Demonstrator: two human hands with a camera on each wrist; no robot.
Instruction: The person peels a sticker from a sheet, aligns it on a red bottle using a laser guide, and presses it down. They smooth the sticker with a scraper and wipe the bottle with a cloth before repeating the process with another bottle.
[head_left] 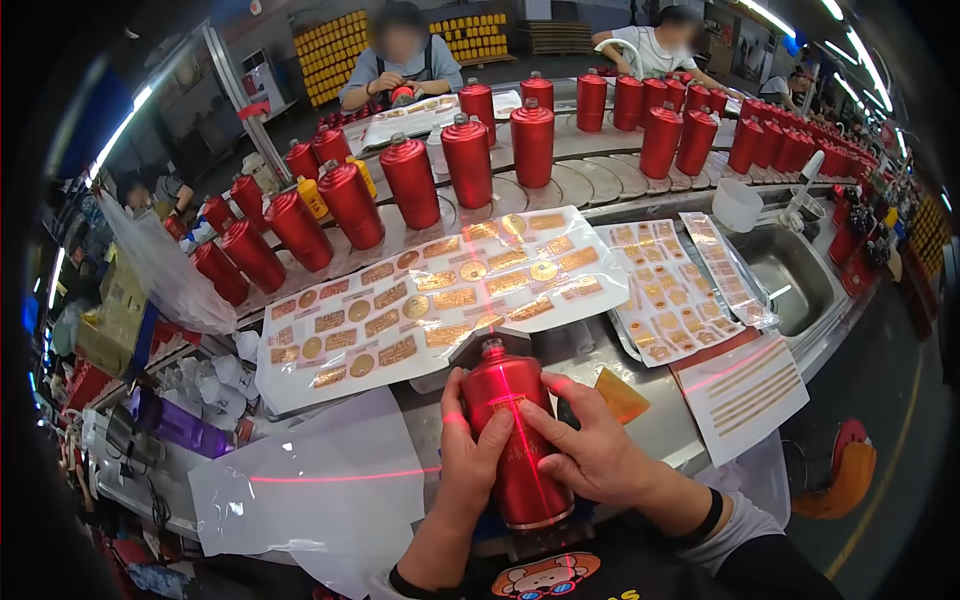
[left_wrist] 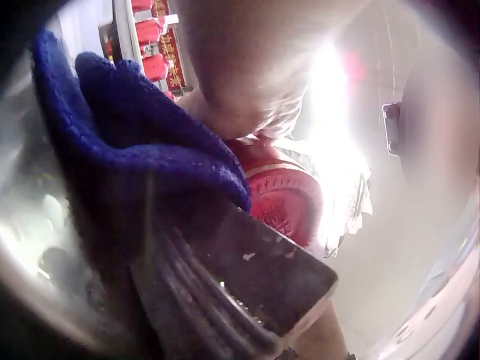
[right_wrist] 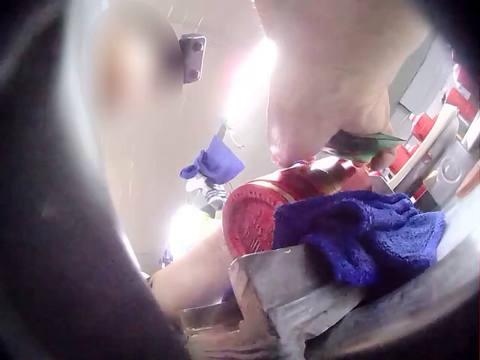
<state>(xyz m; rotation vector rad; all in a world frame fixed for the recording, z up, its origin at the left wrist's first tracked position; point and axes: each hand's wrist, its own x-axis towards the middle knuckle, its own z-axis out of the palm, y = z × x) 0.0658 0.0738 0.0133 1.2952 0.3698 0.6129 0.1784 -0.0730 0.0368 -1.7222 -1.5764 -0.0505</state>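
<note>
A red bottle (head_left: 518, 440) with a bare neck lies tilted before the person, its base toward the body. Gold marks show on its front, and a red light line runs along it. The left hand (head_left: 468, 452) grips its left side, thumb on the front. On the right side, the right hand (head_left: 597, 450) holds it with fingertips on the front by the marks. The round base (right_wrist: 251, 221) shows in the right wrist view beside a blue cloth (right_wrist: 360, 232) on a metal support (right_wrist: 296, 285). A dark green pointed piece (right_wrist: 364, 146) shows under the right hand there.
Behind the bottle lies a large sheet of gold labels (head_left: 350, 318); more label sheets (head_left: 665, 290) lie right, near a sink (head_left: 800, 270). An amber triangular piece (head_left: 622, 396) sits beside the right hand. Red bottles (head_left: 467, 165) line a conveyor (head_left: 560, 185). A translucent sheet (head_left: 320, 500) lies left.
</note>
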